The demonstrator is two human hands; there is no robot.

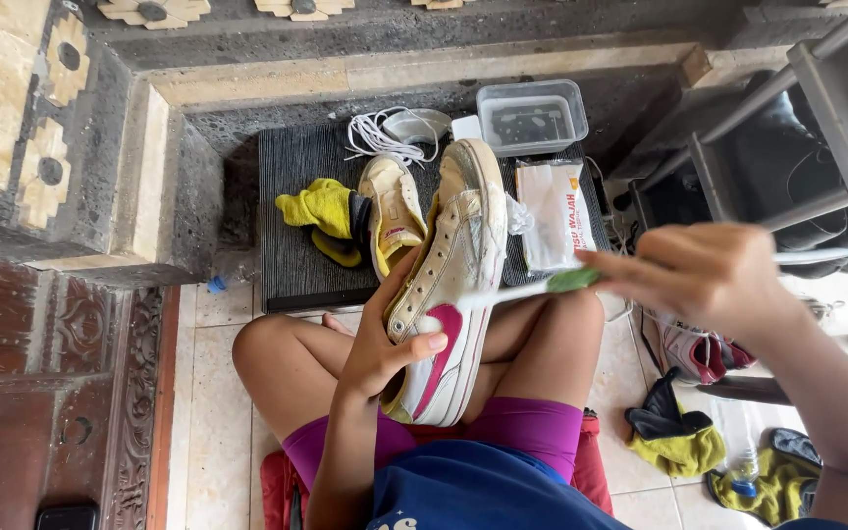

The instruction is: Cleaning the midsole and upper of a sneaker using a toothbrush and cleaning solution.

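Scrubbing step, seated on the tiled floor. The left hand point(385, 344) is closed around a cream sneaker with a magenta side mark point(449, 294), holding it over the lap, sole to the right. The right hand point(709, 275) pinches a green-and-white toothbrush point(532, 288), its head touching the sneaker's sidewall. Judged next: short strokes along the sole edge, with a steady grip. The second sneaker point(395, 211) lies on the dark mat point(296, 265).

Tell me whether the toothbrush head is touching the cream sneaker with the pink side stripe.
Touching. In the head view, the white end of the green-handled toothbrush in the right hand lies against the side of the cream sneaker, which the left hand holds.
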